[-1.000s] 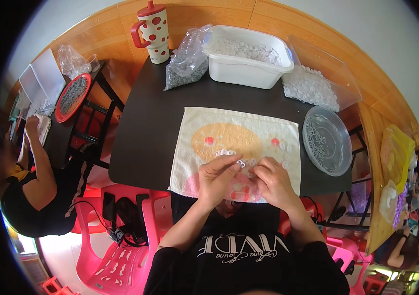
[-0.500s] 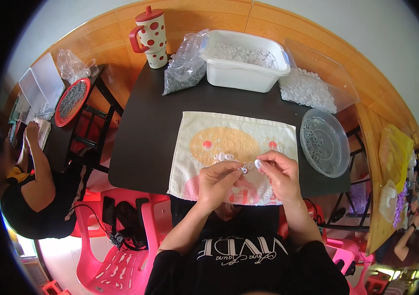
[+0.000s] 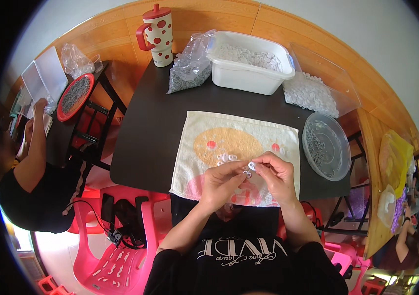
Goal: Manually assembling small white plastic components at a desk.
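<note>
White oval piece [image 3: 252,166], small, with dark openings, located over the towel and pinched between thumb and fingertips of the right hand [image 3: 278,179]; small looped piece [image 3: 248,173], pale, detail too fine to tell, pinched at the fingertips of the left hand [image 3: 223,186], just beside the first. Towel [image 3: 199,130], cream with orange and pink print, spread on a dark table [image 3: 143,132], its near part partly hidden by both hands; loose white pieces [image 3: 226,158] clustered on it just beyond the left fingers. Along the far edge, left to right: tumbler [image 3: 159,42], cream with red dots, red lid and handle; clear bag [image 3: 190,76] of grey bits, leaning close to a white tub [image 3: 249,78] filled with white pieces; clear box [image 3: 312,96], tilted, heaped with more. At right, round clear dish [image 3: 335,167] with grey bits, near the towel. At left, a second table bearing a red tray [image 3: 62,117] of grey bits, a co-worker [image 3: 37,172] seated before it; pink chair [image 3: 116,270] with black items and cables. Writing: large pale lettering, upside down in view, on the wearer's black shirt [image 3: 195,275]; a tiny mark low on the tumbler, too small to read
</note>
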The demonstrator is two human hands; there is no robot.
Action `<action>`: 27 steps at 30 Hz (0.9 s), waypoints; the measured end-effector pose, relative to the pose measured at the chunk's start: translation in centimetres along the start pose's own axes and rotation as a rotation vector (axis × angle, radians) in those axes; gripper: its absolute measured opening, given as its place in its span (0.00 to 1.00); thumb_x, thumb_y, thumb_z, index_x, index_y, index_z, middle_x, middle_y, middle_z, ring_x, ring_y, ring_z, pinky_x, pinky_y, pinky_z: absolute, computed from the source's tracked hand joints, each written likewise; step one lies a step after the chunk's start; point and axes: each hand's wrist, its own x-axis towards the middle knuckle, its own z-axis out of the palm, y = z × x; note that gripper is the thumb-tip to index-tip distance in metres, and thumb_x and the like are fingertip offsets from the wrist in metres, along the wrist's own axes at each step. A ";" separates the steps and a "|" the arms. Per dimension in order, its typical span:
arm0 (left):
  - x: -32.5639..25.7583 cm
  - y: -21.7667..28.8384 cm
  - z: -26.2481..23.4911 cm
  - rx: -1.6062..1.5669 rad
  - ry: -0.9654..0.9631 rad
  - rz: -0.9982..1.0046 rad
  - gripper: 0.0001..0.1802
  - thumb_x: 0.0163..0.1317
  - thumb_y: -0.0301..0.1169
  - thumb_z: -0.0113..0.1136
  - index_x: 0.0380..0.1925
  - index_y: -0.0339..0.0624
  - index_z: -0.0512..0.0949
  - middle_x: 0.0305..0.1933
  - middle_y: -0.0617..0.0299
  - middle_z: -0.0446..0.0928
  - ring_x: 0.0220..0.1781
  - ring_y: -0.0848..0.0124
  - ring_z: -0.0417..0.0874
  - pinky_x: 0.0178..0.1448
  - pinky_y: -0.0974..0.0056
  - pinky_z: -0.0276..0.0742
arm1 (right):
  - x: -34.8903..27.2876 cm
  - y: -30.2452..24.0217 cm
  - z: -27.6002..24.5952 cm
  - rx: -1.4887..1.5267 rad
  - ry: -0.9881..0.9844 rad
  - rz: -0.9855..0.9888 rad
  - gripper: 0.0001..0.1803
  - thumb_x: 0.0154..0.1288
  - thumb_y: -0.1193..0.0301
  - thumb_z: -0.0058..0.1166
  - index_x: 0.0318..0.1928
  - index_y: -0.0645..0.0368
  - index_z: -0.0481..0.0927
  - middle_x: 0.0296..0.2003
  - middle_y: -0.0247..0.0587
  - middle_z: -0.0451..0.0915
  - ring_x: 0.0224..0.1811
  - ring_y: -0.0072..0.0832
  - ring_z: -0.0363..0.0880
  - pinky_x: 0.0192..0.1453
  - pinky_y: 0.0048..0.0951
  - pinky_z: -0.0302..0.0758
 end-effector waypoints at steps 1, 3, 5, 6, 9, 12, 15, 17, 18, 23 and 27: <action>0.0 -0.1 0.0 0.002 0.000 0.001 0.18 0.64 0.13 0.58 0.54 0.32 0.80 0.39 0.57 0.85 0.37 0.76 0.85 0.41 0.72 0.82 | 0.0 0.0 0.0 -0.001 -0.002 0.000 0.06 0.69 0.84 0.54 0.44 0.68 0.82 0.35 0.33 0.79 0.38 0.17 0.76 0.43 0.17 0.72; 0.0 0.0 0.0 -0.004 0.001 -0.006 0.19 0.64 0.13 0.58 0.54 0.33 0.80 0.39 0.58 0.85 0.37 0.76 0.84 0.41 0.72 0.82 | 0.1 0.1 0.0 0.014 -0.003 0.001 0.06 0.69 0.84 0.54 0.44 0.68 0.82 0.36 0.33 0.79 0.38 0.17 0.77 0.43 0.17 0.73; 0.0 0.0 0.0 -0.010 0.002 -0.012 0.19 0.64 0.13 0.58 0.55 0.33 0.80 0.39 0.58 0.85 0.36 0.77 0.84 0.41 0.73 0.81 | 0.1 0.1 0.1 0.016 -0.004 0.001 0.06 0.68 0.84 0.54 0.44 0.69 0.82 0.36 0.33 0.79 0.38 0.16 0.77 0.43 0.17 0.73; 0.0 -0.2 -0.1 -0.011 0.000 0.001 0.19 0.64 0.13 0.58 0.55 0.33 0.80 0.39 0.58 0.85 0.36 0.77 0.83 0.40 0.73 0.81 | 0.1 0.1 0.1 0.018 -0.004 0.001 0.06 0.68 0.84 0.54 0.43 0.69 0.82 0.36 0.33 0.79 0.39 0.16 0.77 0.44 0.17 0.73; 0.0 -0.2 -0.1 -0.013 -0.001 0.013 0.20 0.63 0.13 0.58 0.55 0.33 0.80 0.39 0.59 0.85 0.35 0.78 0.83 0.40 0.73 0.81 | 0.2 0.0 -0.1 -0.014 -0.026 0.001 0.07 0.68 0.85 0.54 0.43 0.69 0.82 0.36 0.33 0.78 0.39 0.16 0.76 0.44 0.17 0.73; 0.0 0.0 0.0 -0.019 -0.003 0.011 0.19 0.63 0.12 0.57 0.55 0.33 0.80 0.39 0.59 0.84 0.35 0.78 0.83 0.40 0.73 0.81 | 0.3 -0.1 -0.1 -0.036 -0.026 -0.008 0.07 0.68 0.85 0.54 0.43 0.69 0.82 0.36 0.33 0.78 0.38 0.16 0.76 0.43 0.16 0.73; 0.1 0.0 -0.1 -0.022 -0.005 0.010 0.19 0.63 0.12 0.57 0.55 0.33 0.80 0.39 0.58 0.84 0.35 0.77 0.83 0.40 0.73 0.81 | 0.3 0.2 -0.3 -0.034 -0.028 -0.027 0.07 0.67 0.86 0.54 0.43 0.70 0.82 0.36 0.34 0.78 0.38 0.16 0.76 0.43 0.17 0.74; 0.1 -0.1 -0.1 -0.020 -0.005 0.011 0.19 0.64 0.12 0.57 0.55 0.33 0.80 0.39 0.58 0.84 0.35 0.77 0.83 0.40 0.73 0.81 | 0.4 0.1 -0.2 -0.040 -0.028 -0.047 0.08 0.67 0.87 0.54 0.43 0.70 0.82 0.37 0.35 0.78 0.38 0.17 0.76 0.43 0.17 0.74; 0.1 -0.1 -0.1 -0.025 -0.002 0.009 0.19 0.64 0.12 0.57 0.55 0.32 0.80 0.39 0.58 0.84 0.35 0.77 0.83 0.40 0.72 0.81 | 0.4 0.1 -0.2 -0.046 -0.027 -0.066 0.08 0.66 0.88 0.53 0.43 0.70 0.82 0.37 0.36 0.78 0.38 0.18 0.77 0.43 0.17 0.74; 0.1 -0.2 -0.1 -0.042 0.004 0.017 0.18 0.64 0.12 0.57 0.53 0.32 0.81 0.39 0.57 0.85 0.35 0.76 0.84 0.40 0.72 0.82 | 0.5 0.5 -0.3 -0.052 -0.067 -0.096 0.08 0.66 0.88 0.54 0.44 0.71 0.82 0.38 0.38 0.79 0.38 0.19 0.77 0.43 0.18 0.74; 0.1 -0.2 -0.1 -0.028 0.018 0.005 0.16 0.64 0.13 0.58 0.52 0.32 0.81 0.37 0.57 0.85 0.34 0.76 0.84 0.38 0.72 0.82 | 0.5 0.1 -0.1 -0.109 -0.126 -0.129 0.08 0.66 0.88 0.54 0.43 0.71 0.82 0.38 0.40 0.79 0.39 0.20 0.78 0.43 0.18 0.74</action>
